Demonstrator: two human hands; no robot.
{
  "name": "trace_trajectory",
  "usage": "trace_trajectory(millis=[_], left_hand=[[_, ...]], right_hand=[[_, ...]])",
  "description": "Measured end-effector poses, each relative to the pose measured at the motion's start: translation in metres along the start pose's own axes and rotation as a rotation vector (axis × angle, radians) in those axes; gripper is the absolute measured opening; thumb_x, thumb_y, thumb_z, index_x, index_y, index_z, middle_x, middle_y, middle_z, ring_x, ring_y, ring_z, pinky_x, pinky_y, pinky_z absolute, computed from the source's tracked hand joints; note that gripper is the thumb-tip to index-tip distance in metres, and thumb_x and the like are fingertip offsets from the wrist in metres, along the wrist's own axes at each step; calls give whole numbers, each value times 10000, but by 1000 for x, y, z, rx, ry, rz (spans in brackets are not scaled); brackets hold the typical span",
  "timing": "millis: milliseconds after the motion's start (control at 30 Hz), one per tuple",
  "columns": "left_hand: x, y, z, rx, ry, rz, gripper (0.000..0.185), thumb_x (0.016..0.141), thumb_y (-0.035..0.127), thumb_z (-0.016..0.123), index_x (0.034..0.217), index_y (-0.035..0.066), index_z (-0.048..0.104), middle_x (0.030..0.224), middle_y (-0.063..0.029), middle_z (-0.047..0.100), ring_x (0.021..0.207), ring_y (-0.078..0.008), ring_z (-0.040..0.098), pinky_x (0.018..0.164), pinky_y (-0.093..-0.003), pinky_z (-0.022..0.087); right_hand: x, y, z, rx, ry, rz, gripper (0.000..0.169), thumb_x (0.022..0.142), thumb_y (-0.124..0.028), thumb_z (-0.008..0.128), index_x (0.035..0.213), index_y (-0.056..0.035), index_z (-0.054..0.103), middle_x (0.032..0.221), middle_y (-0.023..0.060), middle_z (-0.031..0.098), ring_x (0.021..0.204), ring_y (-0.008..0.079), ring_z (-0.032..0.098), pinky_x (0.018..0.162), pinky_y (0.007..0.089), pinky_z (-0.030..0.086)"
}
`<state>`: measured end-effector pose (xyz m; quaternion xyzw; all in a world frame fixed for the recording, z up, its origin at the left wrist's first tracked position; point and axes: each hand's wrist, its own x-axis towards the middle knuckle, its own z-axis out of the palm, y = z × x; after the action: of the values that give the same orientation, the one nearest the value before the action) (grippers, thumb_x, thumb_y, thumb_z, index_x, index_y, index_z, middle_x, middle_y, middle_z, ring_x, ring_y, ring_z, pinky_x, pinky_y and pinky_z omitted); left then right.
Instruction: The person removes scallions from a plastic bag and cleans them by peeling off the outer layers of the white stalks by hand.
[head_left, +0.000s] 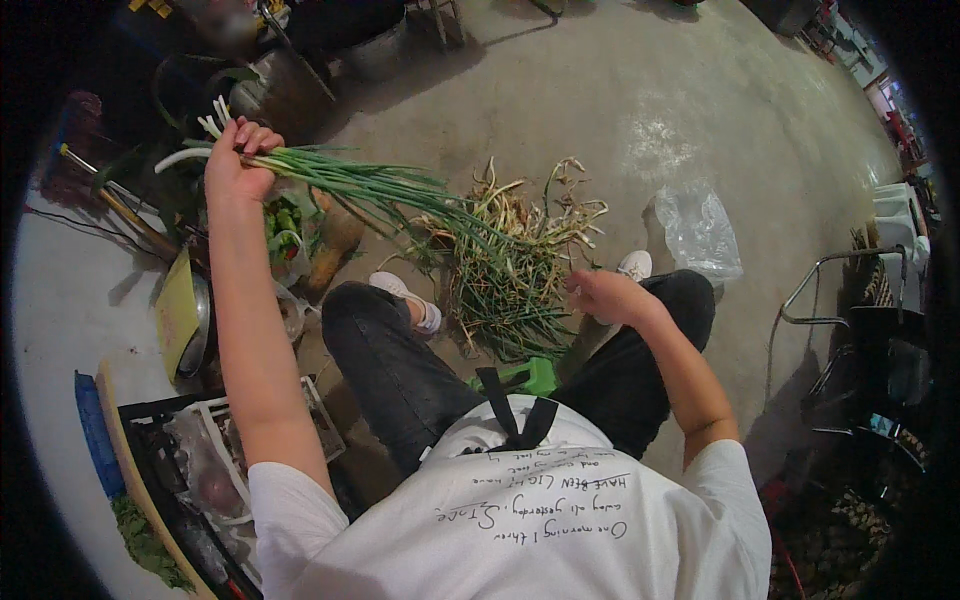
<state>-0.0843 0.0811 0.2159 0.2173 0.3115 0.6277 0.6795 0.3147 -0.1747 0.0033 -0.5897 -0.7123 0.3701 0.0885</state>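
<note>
At the upper left, my left hand (241, 159) is closed around a bunch of green onions (352, 176), gripped near the white ends. Their green tops stretch right, reaching over a pile of loose green onions (510, 277) on the floor between my feet. The pile is tangled, with dry roots and yellowed leaves along its far side. My right hand (609, 296) hovers by the pile's right edge, above my right knee. Its fingers are curled and slightly blurred, so whether anything thin is between them cannot be made out.
A clear plastic bag (697, 229) lies on the concrete floor (555, 97) at the right. Beyond my left knee are a tan squash (334, 244) and a bag of green vegetables (285, 229). A green plastic stool (525, 375) shows beneath me. A metal-framed chair (817, 322) stands far right.
</note>
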Motion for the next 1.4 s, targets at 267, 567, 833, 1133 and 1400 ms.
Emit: trace_trajectory(millis=[267, 567, 833, 1133, 1400], left_hand=[[1, -103, -22, 305, 43, -54, 232, 916, 209, 572, 1050, 23, 608, 525, 63, 225, 465, -78, 253, 510, -255, 276], [11, -182, -55, 643, -122, -437, 365, 962, 284, 479, 1123, -37, 550, 588, 13, 423, 444, -72, 353, 458, -234, 300], [32, -199, -53, 779, -177, -503, 322, 961, 257, 465, 1093, -19, 568, 669, -66, 568, 430, -59, 385, 427, -196, 304], [39, -199, -50, 752, -163, -595, 316, 975, 228, 437, 1110, -27, 564, 672, -63, 566, 416, -46, 374, 415, -174, 277], [38, -200, -48, 727, -162, -598, 280, 958, 205, 468, 1079, -28, 568, 665, -81, 579, 405, -39, 383, 408, -184, 298]], right_hand=[[55, -2, 2, -271, -305, 20, 259, 838, -248, 552, 1017, -62, 576, 825, 193, 630, 803, 385, 611, 705, 464, 475], [205, 103, 86, -177, -350, 60, 184, 839, -184, 524, 907, -32, 602, 830, 178, 626, 791, 372, 604, 707, 446, 480], [295, 140, 159, 63, 338, 235, 233, 845, -109, 533, 1027, -25, 654, 975, 196, 627, 872, 385, 604, 791, 426, 486], [351, 152, 203, 79, -3, 453, 280, 820, -157, 521, 1054, -72, 649, 963, 211, 641, 931, 376, 607, 846, 421, 488], [320, 128, 190, 274, 549, 684, 236, 791, -163, 653, 958, -10, 591, 903, 180, 629, 864, 339, 619, 750, 397, 485]])
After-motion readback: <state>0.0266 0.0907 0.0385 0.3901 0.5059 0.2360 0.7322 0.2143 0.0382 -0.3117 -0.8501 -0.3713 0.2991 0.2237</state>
